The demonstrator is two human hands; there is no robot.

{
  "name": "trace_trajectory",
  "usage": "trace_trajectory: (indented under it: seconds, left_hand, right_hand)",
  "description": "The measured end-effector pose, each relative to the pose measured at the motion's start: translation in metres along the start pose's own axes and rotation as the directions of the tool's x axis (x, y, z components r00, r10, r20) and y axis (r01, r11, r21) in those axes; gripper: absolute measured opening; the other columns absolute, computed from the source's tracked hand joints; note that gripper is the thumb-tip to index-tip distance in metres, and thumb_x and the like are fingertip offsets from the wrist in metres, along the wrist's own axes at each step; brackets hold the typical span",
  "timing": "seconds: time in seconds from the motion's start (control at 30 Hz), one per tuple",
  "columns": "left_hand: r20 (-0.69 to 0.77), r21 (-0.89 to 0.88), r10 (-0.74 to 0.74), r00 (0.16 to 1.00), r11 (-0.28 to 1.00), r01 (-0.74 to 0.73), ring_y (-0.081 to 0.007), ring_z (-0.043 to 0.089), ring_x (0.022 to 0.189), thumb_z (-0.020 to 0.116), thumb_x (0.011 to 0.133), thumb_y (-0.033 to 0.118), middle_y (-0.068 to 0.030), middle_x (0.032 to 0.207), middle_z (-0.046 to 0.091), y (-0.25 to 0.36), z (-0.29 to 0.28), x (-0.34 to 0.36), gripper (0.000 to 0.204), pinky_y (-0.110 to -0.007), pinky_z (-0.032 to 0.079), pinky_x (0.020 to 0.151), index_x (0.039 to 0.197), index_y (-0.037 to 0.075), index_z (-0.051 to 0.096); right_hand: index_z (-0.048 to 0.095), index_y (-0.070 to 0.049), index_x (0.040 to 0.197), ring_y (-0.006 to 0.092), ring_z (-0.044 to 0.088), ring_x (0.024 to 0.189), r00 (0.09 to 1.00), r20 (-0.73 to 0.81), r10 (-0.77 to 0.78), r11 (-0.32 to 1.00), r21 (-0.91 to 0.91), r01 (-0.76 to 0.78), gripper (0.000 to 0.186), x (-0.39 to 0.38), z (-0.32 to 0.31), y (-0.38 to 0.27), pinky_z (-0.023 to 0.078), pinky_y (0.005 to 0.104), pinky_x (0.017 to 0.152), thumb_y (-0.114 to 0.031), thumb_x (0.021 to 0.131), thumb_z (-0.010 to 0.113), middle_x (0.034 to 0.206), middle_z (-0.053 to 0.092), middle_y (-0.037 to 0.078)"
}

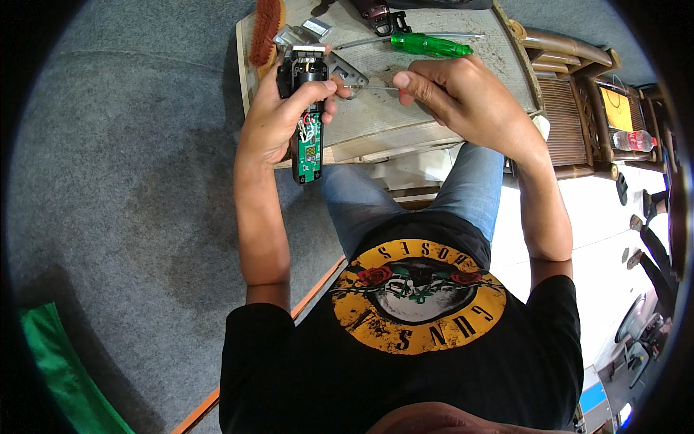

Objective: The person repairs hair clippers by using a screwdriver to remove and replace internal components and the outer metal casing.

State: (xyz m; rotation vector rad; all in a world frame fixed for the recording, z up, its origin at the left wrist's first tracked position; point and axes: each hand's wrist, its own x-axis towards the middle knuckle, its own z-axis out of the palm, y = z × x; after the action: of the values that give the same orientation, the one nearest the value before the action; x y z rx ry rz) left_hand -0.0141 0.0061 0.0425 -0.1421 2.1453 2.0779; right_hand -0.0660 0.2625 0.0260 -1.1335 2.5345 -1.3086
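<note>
My left hand (269, 121) is closed round an opened hair clipper (309, 155), its blade end pointing away from me. A green circuit board with red and white wires shows along the clipper's near half. Between the fingers of my right hand (470, 94) is a thin screwdriver (374, 87); a bit of red shows at its grip, most of which the fingers hide. Its shaft points left, toward my left fingertips beside the clipper; whether the tip touches anything I cannot tell. A grey metal cover (350, 72) lies partly behind the clipper.
On the worn wooden table (405, 130) lie a green-handled screwdriver (430, 45), a brown-bristled brush (266, 32), a dark leather strap (376, 14) and scattered dark bits. A bamboo chair (567, 123) stands at the right, near a clear bottle (634, 141) with a red label.
</note>
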Motion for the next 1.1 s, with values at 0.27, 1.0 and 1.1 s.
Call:
trace_trajectory:
  seconds: [0.27, 1.0, 1.1]
  left_hand:
    - [0.051, -0.411, 0.068, 0.996, 0.911, -0.041, -0.0213, 0.061, 0.076, 0.057, 0.082, -0.007, -0.0159, 0.095, 0.064, -0.018, -0.008, -0.016, 0.067, -0.034, 0.051, 0.065, 0.147, -0.001, 0.039]
    - [-0.103, -0.174, 0.37, 0.923, 0.907, -0.383, -0.0184, 0.065, 0.078, 0.065, 0.078, -0.006, -0.0165, 0.1, 0.064, -0.027, 0.011, -0.028, 0.083, -0.029, 0.057, 0.067, 0.152, 0.005, 0.029]
    - [-0.143, -0.141, 0.433, 0.89, 0.881, -0.451, -0.0171, 0.065, 0.081, 0.068, 0.077, -0.005, -0.0162, 0.099, 0.064, -0.029, 0.012, -0.028, 0.085, -0.028, 0.057, 0.068, 0.152, 0.006, 0.029]
  right_hand:
    - [0.069, -0.002, 0.099, 0.0307, 0.069, 0.062, 0.997, -0.065, -0.03, 0.997, 0.065, 0.034, 0.026, -0.005, -0.004, -0.027, 0.049, 0.0389, 0.057, -0.027, 0.101, 0.063, 0.068, 0.068, 0.016]
    - [0.061, -0.003, 0.096, 0.0348, 0.066, 0.057, 0.972, -0.158, -0.176, 0.982, -0.094, 0.162, 0.01, -0.005, 0.012, -0.077, 0.048, 0.0417, 0.052, -0.009, 0.093, 0.068, 0.059, 0.062, 0.014]
    - [0.061, -0.003, 0.096, 0.0355, 0.066, 0.057, 0.978, -0.148, -0.149, 0.985, -0.111, 0.133, 0.01, -0.005, 0.009, -0.084, 0.048, 0.0421, 0.052, -0.009, 0.093, 0.068, 0.058, 0.061, 0.013]
